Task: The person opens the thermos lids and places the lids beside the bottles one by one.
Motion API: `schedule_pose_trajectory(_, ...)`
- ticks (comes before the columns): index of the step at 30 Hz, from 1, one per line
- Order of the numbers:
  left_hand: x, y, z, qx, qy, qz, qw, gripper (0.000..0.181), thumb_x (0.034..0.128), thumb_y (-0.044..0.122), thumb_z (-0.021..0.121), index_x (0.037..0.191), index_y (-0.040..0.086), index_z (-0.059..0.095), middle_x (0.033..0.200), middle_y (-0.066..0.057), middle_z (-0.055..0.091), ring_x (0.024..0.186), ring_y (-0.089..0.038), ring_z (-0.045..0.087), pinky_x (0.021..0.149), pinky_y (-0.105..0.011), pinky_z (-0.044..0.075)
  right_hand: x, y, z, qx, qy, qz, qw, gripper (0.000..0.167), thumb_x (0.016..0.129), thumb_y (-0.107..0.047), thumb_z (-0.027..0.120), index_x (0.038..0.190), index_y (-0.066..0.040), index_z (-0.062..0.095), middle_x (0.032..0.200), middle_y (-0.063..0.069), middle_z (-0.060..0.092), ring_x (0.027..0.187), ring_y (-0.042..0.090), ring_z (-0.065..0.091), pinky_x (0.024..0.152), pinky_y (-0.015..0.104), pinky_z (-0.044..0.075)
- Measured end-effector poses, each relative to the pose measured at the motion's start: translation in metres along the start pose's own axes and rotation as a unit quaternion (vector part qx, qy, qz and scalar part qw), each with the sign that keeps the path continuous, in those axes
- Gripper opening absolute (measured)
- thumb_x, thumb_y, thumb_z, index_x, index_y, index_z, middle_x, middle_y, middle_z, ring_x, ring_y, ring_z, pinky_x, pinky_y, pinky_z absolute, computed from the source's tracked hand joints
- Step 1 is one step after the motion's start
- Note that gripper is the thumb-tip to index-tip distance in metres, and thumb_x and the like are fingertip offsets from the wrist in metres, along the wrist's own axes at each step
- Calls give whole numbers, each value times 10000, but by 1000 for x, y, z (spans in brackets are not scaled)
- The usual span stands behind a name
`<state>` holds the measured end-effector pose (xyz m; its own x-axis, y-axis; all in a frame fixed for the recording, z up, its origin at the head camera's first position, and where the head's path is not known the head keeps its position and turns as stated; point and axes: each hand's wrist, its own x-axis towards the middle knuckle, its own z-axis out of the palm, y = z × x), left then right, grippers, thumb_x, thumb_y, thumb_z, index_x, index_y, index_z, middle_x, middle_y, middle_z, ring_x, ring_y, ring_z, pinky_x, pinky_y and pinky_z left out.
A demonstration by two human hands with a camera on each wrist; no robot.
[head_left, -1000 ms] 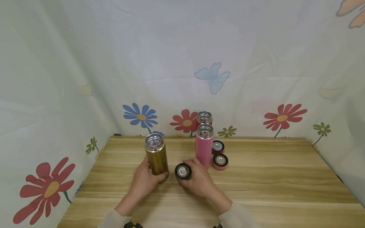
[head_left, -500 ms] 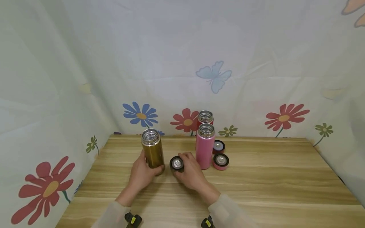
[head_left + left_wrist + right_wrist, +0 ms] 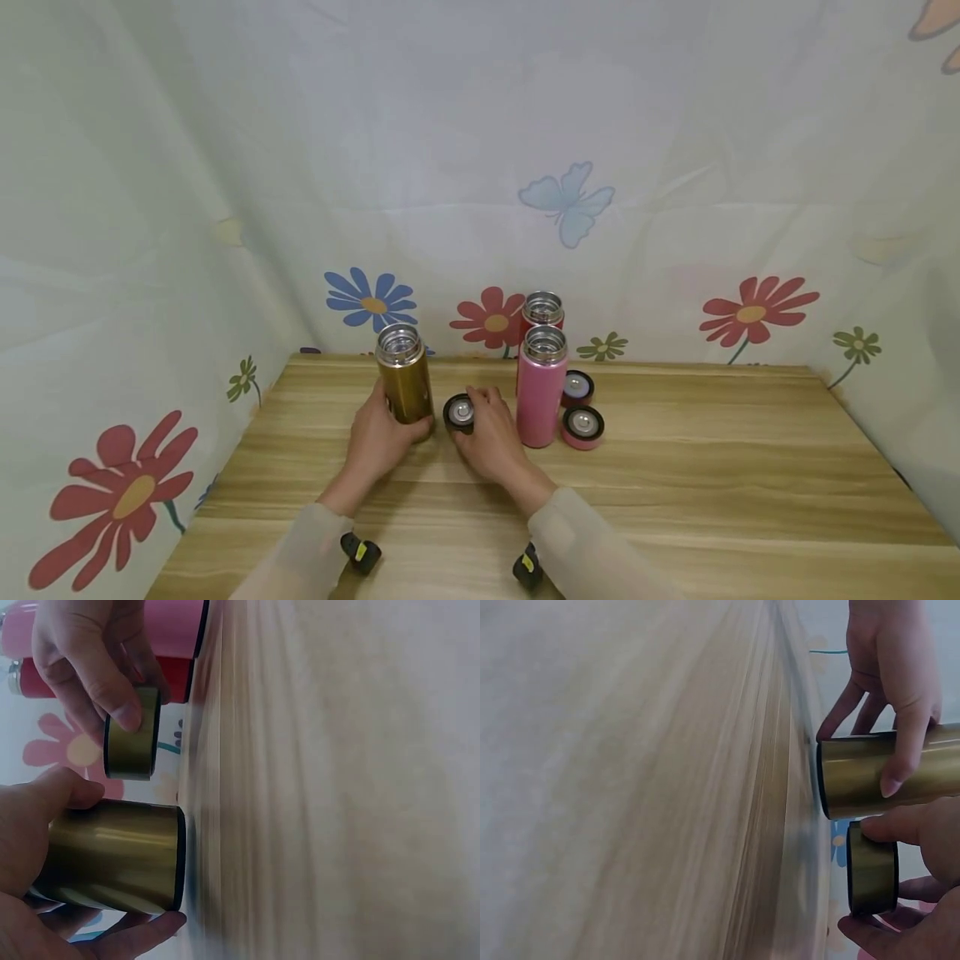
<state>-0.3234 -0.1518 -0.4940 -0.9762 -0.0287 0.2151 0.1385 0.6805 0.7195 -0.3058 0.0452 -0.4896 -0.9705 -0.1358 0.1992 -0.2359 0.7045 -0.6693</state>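
Note:
My left hand [image 3: 377,437] grips the lower part of a gold thermos bottle [image 3: 407,387], which stands upright with its steel mouth uncovered. Just to its right, my right hand [image 3: 489,437] pinches a gold thermos lid [image 3: 452,414] between thumb and fingers, black-rimmed inside facing up. A narrow gap separates lid and bottle. In the left wrist view the lid [image 3: 133,750] appears slightly off the table; whether the bottle's base [image 3: 178,859] touches the tabletop, I cannot tell. The right wrist view shows fingers around the bottle [image 3: 855,776] and the lid's gold side [image 3: 873,874].
A lidless pink thermos bottle [image 3: 542,400] stands close by on the right, partly hiding a lidless red one [image 3: 542,307] behind it. Beside them lie a pink lid [image 3: 582,423] and a dark red lid [image 3: 577,385], insides up. Flowered cloth [image 3: 645,250] hangs behind the wooden table [image 3: 712,467].
Both hands have moved away from the body across the table, taking the gold bottle and its lid along. The lid has also shifted left. The pink and red bottles stay put.

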Motion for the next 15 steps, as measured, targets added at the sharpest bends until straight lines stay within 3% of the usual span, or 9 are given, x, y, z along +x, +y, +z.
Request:
schedule_pose_trajectory(10, 22, -2, 5, -86, 122, 12, 9999, 781, 765, 308, 864, 1394, 72, 464, 1259, -191, 669, 1118, -371, 667, 953, -545, 531, 18, 1, 8, -159, 446, 212, 9987, 705, 849, -164, 827, 1454, 36, 524, 1340, 254, 548, 1249, 444, 571, 1063, 521, 482)
schedule_pose_trajectory(15, 34, -3, 8, -138, 157, -40, 9998, 790, 772, 318, 861, 1407, 71, 462, 1271, -191, 657, 1135, -376, 658, 968, -545, 523, 27, 2, 10, 9, 459, 432, 9980, 724, 864, -161, 818, 1490, 12, 496, 1400, 247, 521, 1299, 428, 541, 1087, 520, 467)
